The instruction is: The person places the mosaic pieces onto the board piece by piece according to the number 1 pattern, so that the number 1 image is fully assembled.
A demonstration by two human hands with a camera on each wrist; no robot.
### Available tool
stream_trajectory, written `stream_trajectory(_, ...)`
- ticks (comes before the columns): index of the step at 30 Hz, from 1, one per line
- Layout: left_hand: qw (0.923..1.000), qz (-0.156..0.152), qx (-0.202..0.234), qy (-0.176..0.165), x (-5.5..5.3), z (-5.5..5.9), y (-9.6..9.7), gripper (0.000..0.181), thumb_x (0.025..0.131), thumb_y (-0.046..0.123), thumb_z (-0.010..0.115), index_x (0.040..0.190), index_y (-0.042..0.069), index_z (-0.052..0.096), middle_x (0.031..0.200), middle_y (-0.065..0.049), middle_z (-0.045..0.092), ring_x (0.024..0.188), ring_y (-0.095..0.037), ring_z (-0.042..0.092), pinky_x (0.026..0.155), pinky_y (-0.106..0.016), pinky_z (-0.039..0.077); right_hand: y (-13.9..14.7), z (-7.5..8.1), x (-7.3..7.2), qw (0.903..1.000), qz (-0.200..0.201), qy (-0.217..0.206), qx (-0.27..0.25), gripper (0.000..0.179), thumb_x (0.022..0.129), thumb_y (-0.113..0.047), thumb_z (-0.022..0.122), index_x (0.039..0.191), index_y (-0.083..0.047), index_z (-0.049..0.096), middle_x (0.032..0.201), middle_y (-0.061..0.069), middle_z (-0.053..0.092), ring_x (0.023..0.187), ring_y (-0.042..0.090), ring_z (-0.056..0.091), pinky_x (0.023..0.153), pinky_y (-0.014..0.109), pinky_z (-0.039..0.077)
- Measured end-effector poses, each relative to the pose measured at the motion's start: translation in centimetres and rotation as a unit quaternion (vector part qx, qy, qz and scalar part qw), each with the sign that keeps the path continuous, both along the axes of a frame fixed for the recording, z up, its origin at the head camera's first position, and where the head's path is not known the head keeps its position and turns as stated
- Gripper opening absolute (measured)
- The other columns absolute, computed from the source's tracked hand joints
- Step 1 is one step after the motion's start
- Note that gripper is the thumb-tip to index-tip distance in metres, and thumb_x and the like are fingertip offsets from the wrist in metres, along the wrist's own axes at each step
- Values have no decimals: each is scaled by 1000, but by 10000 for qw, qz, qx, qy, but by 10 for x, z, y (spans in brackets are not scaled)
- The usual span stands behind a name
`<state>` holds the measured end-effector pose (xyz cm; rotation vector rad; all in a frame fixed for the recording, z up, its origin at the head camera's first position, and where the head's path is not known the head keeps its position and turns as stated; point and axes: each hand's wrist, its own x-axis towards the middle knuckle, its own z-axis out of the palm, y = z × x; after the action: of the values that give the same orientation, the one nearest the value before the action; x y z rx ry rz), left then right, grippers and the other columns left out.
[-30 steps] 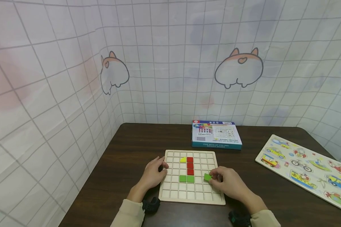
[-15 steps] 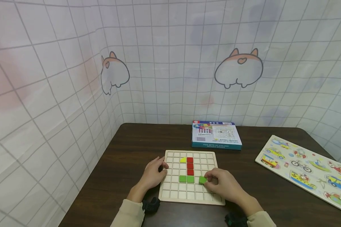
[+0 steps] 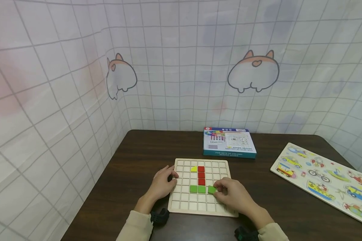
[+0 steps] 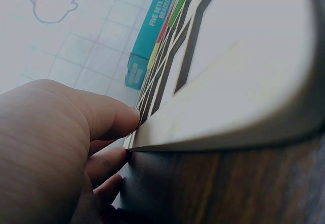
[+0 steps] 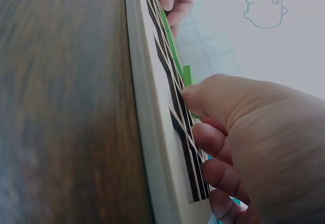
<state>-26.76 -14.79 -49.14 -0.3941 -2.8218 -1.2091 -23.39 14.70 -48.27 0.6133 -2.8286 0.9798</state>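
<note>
In the head view a square wooden grid board [image 3: 203, 209] lies on the dark table. Set in it are a yellow tile [image 3: 194, 169] with a slanted side, a column of red tiles [image 3: 201, 175] and two green tiles [image 3: 193, 189] side by side. My right hand [image 3: 233, 194] pinches another green tile [image 3: 211, 189] between thumb and fingers, just right of that pair. The right wrist view has this held tile tilted up off the grid. At the board's left edge, my left hand [image 3: 162, 184] holds the rim, its thumb [image 4: 119, 120] against the frame.
Behind the board lies a flat teal-and-white box [image 3: 229, 142]. To the right is a large picture board [image 3: 322, 182] printed with vehicles. A grid-patterned cloth [image 3: 181, 67] hangs behind the dark table [image 3: 114, 201].
My right hand has moved left over the board with the green tile, toward the two green ones. The left hand stays at the board's edge.
</note>
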Motion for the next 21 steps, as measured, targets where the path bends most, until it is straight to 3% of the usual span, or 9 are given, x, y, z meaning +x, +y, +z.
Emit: stream_trajectory(21, 10000, 39, -28, 4, -2, -4, 0, 9, 93, 14, 58, 94, 19, 65, 150, -14, 43, 144, -35, 28, 113, -62, 16, -4, -3, -3, 9999, 20, 27, -108, 13, 82, -18, 75, 94, -21, 72, 79, -16, 56, 72, 5, 50, 65, 23, 43)
